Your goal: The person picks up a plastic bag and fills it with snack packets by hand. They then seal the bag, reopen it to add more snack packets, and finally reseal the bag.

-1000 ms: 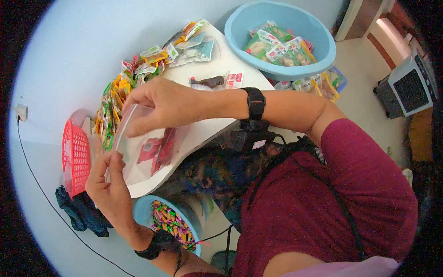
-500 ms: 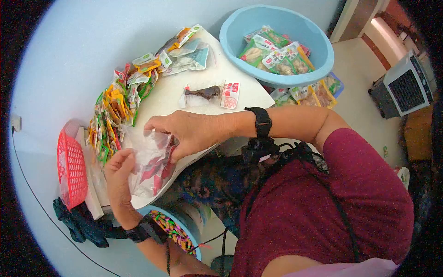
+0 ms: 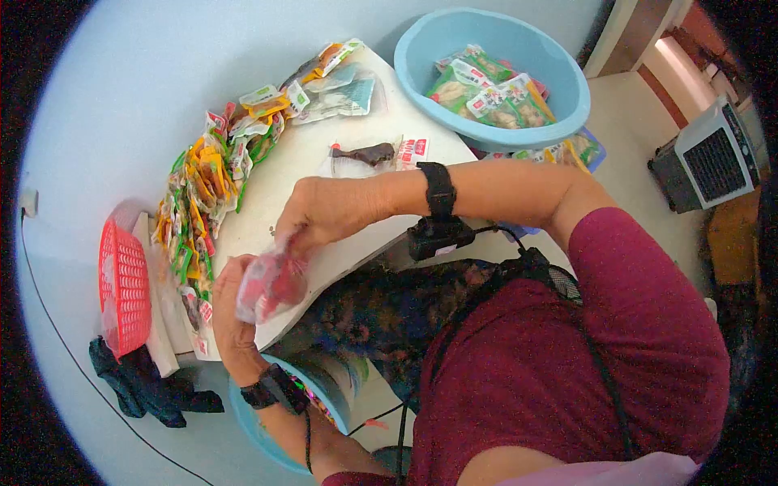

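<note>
A clear plastic bag with red-pink contents or print is bunched between my hands over the table edge. It is blurred by motion. My right hand closes on its upper end, fingers pinched together. Below, my left hand wraps round the bag's lower left side, with its fingers partly hidden behind it. A dark drumstick in a clear pack with a white and red label lies on the white table, just beyond my right wrist.
Several colourful snack packs are heaped along the wall side. A blue tub with green packs stands at the back right. The red basket is at the left. Below the table sits a blue bucket; an air cooler stands at the right.
The bag, spread out earlier, is now bunched up. My left hand has moved down and right to grip it. My right hand has shifted slightly right.
</note>
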`<state>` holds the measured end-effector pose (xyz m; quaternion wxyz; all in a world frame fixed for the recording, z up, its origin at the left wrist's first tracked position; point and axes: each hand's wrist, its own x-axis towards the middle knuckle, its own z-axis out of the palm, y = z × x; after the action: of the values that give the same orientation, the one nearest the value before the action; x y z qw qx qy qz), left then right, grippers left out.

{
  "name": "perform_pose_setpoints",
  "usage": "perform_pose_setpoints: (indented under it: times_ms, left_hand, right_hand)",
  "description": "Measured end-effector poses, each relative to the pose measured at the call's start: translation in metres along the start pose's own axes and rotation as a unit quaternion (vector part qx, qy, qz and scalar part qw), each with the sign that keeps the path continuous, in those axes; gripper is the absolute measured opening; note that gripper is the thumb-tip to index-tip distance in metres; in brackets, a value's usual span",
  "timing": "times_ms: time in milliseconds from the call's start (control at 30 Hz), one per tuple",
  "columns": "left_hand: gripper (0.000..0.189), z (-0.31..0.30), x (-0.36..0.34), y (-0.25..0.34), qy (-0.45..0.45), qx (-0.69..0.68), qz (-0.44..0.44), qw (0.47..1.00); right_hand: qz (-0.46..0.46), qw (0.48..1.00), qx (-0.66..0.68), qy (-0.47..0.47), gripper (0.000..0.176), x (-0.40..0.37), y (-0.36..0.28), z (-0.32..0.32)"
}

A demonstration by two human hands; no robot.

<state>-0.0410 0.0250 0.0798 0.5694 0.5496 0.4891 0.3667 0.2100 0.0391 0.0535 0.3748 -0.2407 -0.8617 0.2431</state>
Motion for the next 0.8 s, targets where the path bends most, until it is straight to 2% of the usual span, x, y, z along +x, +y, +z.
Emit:
perform_pose_setpoints:
  times_ms: [67, 100, 133, 167, 200, 233, 300, 333, 400, 500, 600, 700, 800]
  left_hand:
    - [0.042, 0.006, -0.005, -0.005, 0.059, -0.075, 0.011, 0.995]
    - [0.043, 0.007, -0.006, -0.010, 0.070, -0.155, 0.012, 0.985]
    - [0.045, 0.007, -0.006, -0.017, 0.080, -0.234, 0.014, 0.969]
    - [0.054, 0.001, -0.001, -0.028, 0.066, -0.215, 0.006, 0.974]
    - [0.057, 0.003, 0.000, -0.034, 0.082, -0.160, 0.008, 0.984]
    - [0.059, 0.008, 0.002, -0.038, 0.099, -0.105, 0.010, 0.990]
    - [0.067, 0.020, 0.012, -0.049, 0.149, 0.029, 0.031, 0.988]
    - [0.063, 0.028, 0.012, -0.052, 0.181, 0.051, 0.049, 0.981]
    - [0.059, 0.028, 0.017, -0.073, 0.158, 0.120, 0.111, 0.974]
    - [0.056, 0.031, 0.017, -0.083, 0.188, 0.121, 0.152, 0.963]
    - [0.056, 0.032, 0.015, -0.081, 0.213, 0.069, 0.122, 0.967]
    - [0.056, 0.032, 0.014, -0.081, 0.214, 0.071, 0.131, 0.965]
    - [0.057, 0.030, 0.015, -0.083, 0.206, 0.078, 0.132, 0.966]
  right_hand:
    - [0.084, 0.996, -0.013, 0.017, 0.024, 0.002, -0.014, -0.013]
    - [0.063, 0.996, -0.018, 0.065, 0.026, 0.001, -0.008, -0.017]
    - [0.133, 0.988, 0.039, 0.065, 0.028, -0.001, -0.016, -0.030]
    - [0.202, 0.973, 0.094, 0.064, 0.030, -0.005, -0.027, -0.048]
    - [0.219, 0.970, 0.074, 0.073, 0.029, -0.011, -0.036, -0.067]
    - [0.250, 0.949, 0.156, 0.109, 0.025, -0.018, -0.034, -0.079]
    - [0.314, 0.910, 0.210, 0.173, 0.027, -0.033, -0.053, -0.119]
    - [0.322, 0.895, 0.233, 0.205, 0.030, -0.045, -0.042, -0.136]
    - [0.335, 0.868, 0.259, 0.260, 0.035, -0.075, -0.023, -0.174]
    - [0.364, 0.819, 0.263, 0.356, 0.037, -0.120, -0.010, -0.218]
    - [0.421, 0.783, 0.236, 0.394, 0.037, -0.168, 0.020, -0.245]
    - [0.425, 0.735, 0.299, 0.437, 0.030, -0.205, 0.066, -0.259]
    - [0.471, 0.704, 0.296, 0.441, 0.036, -0.231, 0.108, -0.273]
